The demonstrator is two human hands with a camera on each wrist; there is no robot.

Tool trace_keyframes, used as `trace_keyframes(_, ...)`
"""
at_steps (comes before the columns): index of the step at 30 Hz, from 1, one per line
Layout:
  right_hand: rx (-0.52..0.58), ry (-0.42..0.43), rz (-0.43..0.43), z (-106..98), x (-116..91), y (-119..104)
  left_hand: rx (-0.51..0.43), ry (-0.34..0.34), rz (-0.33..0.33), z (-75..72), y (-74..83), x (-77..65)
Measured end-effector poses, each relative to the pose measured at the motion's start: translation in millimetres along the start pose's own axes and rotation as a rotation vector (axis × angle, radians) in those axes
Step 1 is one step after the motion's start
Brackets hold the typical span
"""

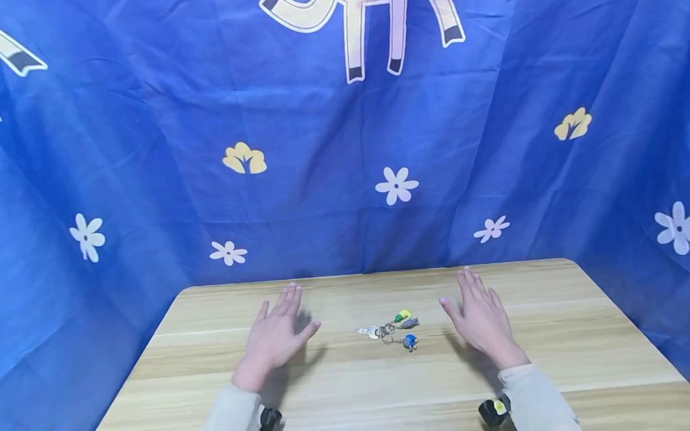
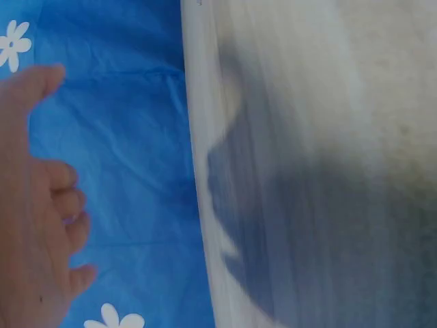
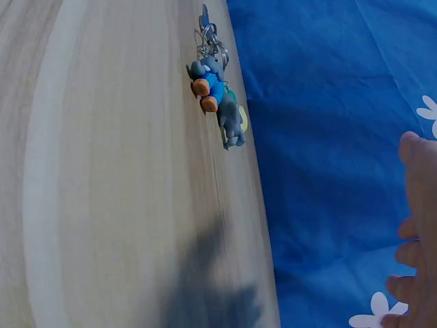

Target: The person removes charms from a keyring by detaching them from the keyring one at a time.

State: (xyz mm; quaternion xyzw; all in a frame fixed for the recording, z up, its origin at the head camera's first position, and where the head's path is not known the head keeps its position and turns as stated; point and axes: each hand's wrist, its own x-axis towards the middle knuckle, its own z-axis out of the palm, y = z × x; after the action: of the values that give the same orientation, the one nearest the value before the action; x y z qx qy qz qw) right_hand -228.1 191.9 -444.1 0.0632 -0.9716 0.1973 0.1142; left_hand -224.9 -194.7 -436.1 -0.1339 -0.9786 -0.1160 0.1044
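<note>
A bunch of keys on metal rings (image 1: 388,333) lies near the middle of the table, between the two hands and apart from both. Its silver key (image 1: 370,332) points left. On the right side hang a blue-and-grey figure charm (image 3: 210,83), a grey charm (image 3: 232,121) and a yellow-and-green charm (image 1: 403,316). The left hand (image 1: 277,337) hovers over the table left of the keys, fingers straight and thumb spread, holding nothing. To their right, the right hand (image 1: 482,320) is held the same way, with nothing in it.
The pale wood table (image 1: 354,397) has rounded far corners. A blue cloth (image 1: 322,230) with white flowers and animal prints hangs behind it and along both sides. Black wrist devices (image 1: 270,420) sit by the light sleeves (image 1: 229,420).
</note>
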Motion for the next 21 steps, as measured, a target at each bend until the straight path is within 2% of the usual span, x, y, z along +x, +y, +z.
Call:
trace_keyframes(6,0.065,0.032,-0.066,-2,3,-3,-0.227,-0.041,0.065,1.1,7.1,7.3)
trace_keyframes(11,0.102,0.038,-0.115,-3,7,-5,-0.379,-0.081,0.053,6.2,13.7,18.3)
trace_keyframes(17,0.143,0.018,-0.125,2,7,-7,-0.613,-0.108,0.065,10.6,22.4,28.3)
trace_keyframes(21,0.177,-0.002,-0.151,6,6,-7,-0.685,-0.127,0.091,14.0,31.3,35.2)
